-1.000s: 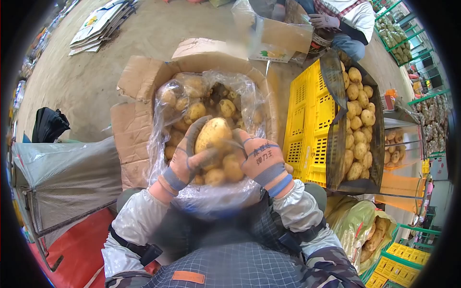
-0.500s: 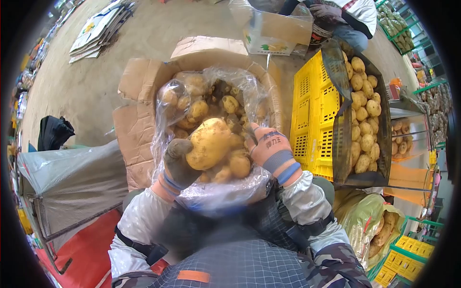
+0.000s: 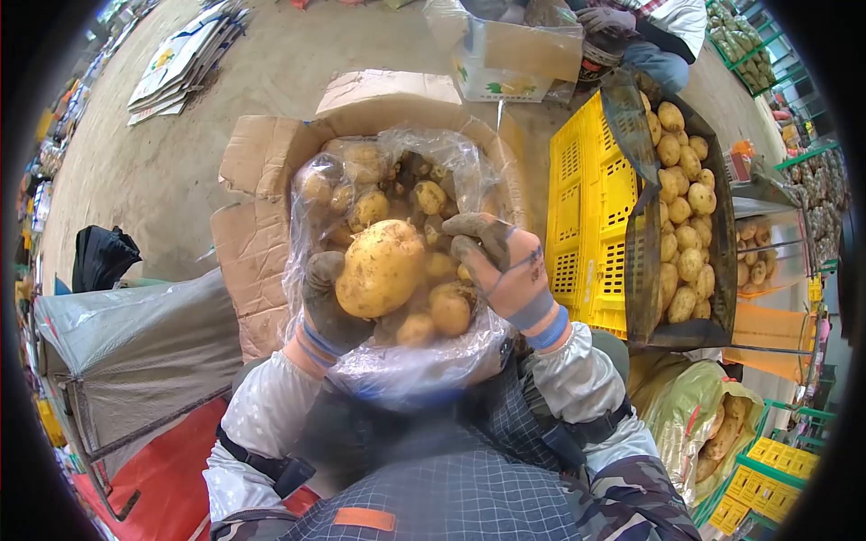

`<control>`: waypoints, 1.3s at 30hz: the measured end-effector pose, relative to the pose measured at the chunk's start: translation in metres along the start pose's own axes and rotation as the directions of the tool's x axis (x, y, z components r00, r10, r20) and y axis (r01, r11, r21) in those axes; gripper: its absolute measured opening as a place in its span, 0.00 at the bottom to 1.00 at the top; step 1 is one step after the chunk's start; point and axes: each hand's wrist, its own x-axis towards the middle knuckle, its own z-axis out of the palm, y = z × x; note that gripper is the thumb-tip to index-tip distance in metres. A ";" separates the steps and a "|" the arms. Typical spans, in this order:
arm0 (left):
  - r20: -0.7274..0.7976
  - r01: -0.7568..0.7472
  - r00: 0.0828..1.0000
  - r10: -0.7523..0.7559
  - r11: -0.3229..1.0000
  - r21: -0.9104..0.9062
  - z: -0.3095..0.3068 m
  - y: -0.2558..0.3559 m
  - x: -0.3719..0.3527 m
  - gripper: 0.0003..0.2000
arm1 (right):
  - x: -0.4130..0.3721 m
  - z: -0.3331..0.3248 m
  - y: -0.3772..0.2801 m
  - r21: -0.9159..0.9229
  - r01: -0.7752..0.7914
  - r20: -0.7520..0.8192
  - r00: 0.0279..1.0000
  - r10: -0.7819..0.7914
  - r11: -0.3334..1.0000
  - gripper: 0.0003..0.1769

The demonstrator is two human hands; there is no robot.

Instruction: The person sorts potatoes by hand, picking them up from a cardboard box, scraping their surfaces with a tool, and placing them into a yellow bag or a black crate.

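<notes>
Over the open box (image 3: 256, 288), the left hand (image 3: 329, 311) grasps a big potato (image 3: 381, 269); at the potato's three o'clock, the right hand (image 3: 512, 270) hangs loosely curled. Smaller potatoes (image 3: 449, 309) lie at its four o'clock.

I get bright, soft light; below the gripping left hand (image 3: 327, 311), plastic liner (image 3: 424, 366) glares, apron (image 3: 410, 455) blurs; edges bow.

The left hand (image 3: 330, 308) is holding a large potato (image 3: 381, 268) above a cardboard box (image 3: 254, 281); the right hand (image 3: 507, 272) is hovering nearby, half curled.
</notes>
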 end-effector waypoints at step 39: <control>-0.093 -0.051 0.948 0.305 0.432 0.901 0.025 -0.015 0.007 0.31 | -0.012 0.015 0.005 -0.595 -0.088 0.572 0.652 0.497 0.799 0.32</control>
